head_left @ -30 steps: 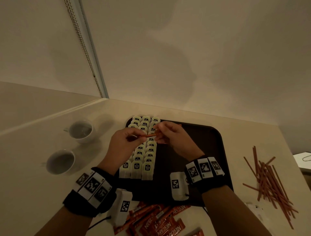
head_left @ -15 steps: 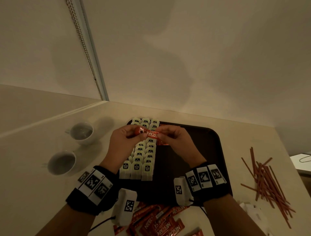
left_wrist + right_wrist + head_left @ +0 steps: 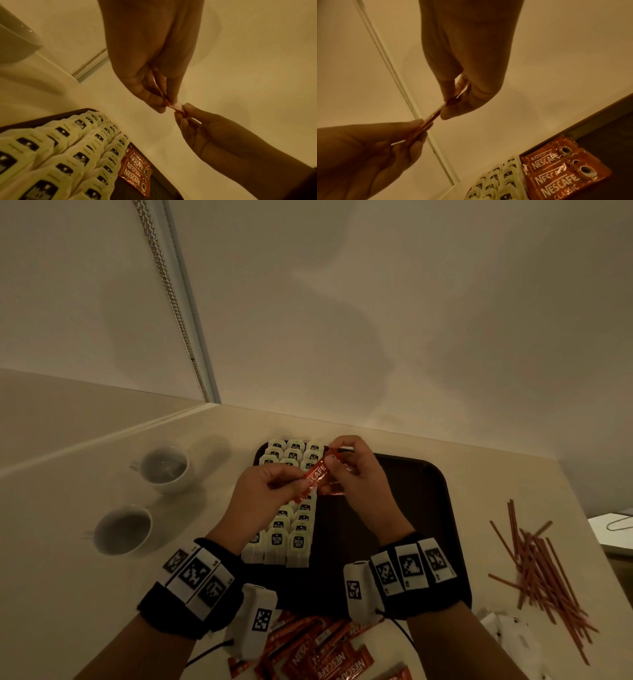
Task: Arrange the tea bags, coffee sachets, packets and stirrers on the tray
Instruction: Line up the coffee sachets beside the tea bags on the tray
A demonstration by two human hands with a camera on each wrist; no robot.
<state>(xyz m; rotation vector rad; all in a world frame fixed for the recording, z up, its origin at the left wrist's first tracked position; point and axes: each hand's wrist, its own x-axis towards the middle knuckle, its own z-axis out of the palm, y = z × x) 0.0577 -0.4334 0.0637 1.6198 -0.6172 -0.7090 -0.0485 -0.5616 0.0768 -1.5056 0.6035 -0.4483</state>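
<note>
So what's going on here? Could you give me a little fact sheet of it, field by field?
Left hand: pinches one end of a red coffee sachet
Right hand: pinches the other end of the same sachet
Sachet position: held in the air above the tray
Tea bags: three overlapping rows along the tray's left side
Sachets already placed: a few, overlapping, right beside the tea bags
Loose sachets: heap on the counter, near edge
Stirrers: pile on the counter, right of the tray
Cups: two, left of the tray
</note>
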